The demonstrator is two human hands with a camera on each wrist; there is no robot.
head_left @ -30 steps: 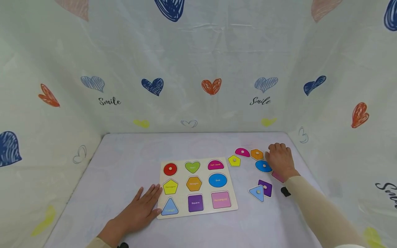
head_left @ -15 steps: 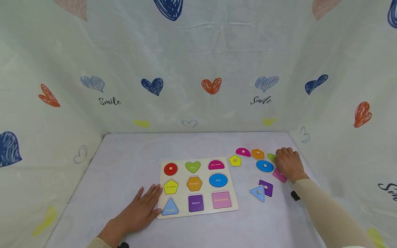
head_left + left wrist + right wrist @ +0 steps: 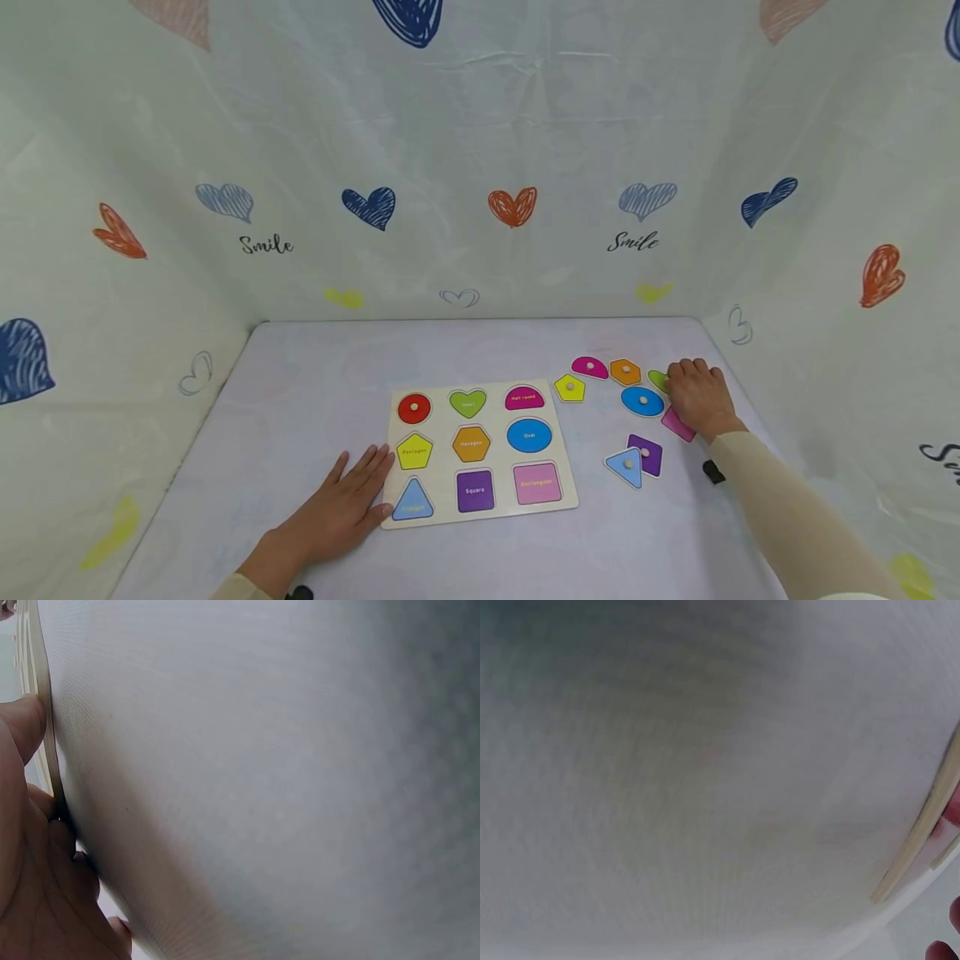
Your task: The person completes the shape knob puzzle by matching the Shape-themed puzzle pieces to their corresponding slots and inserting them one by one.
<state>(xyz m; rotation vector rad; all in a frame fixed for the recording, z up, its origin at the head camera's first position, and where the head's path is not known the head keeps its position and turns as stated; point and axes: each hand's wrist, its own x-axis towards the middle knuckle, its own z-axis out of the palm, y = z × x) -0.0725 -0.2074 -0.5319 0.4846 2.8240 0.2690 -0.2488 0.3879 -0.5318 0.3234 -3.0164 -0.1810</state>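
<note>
In the head view my left hand (image 3: pixel 337 510) lies flat with straight fingers, its fingertips and thumb at the left edge of a cream shape puzzle board (image 3: pixel 502 527). A red circle piece (image 3: pixel 414 408) with a knob sits in the top left spot. My right hand (image 3: pixel 701 400), at the far right, curls its fingers over a green heart piece (image 3: pixel 657 381) and pinches it; the knob is hidden. Partly under that hand lies a pink rectangle piece (image 3: pixel 677 425). The left wrist view shows the thumb (image 3: pixel 26 724) against the board's edge.
Loose on the white table lie a yellow pentagon (image 3: pixel 570 388), a magenta half round (image 3: pixel 590 367), an orange hexagon (image 3: pixel 626 372) and a blue oval (image 3: pixel 642 402). A light blue triangle (image 3: pixel 626 468) overlaps a purple square (image 3: pixel 651 457). A heart-printed cloth (image 3: pixel 480 133) encloses the table.
My right hand has shifted a little right and down, uncovering part of the green heart and more of the pink rectangle, then stayed there. My left hand has not moved.
</note>
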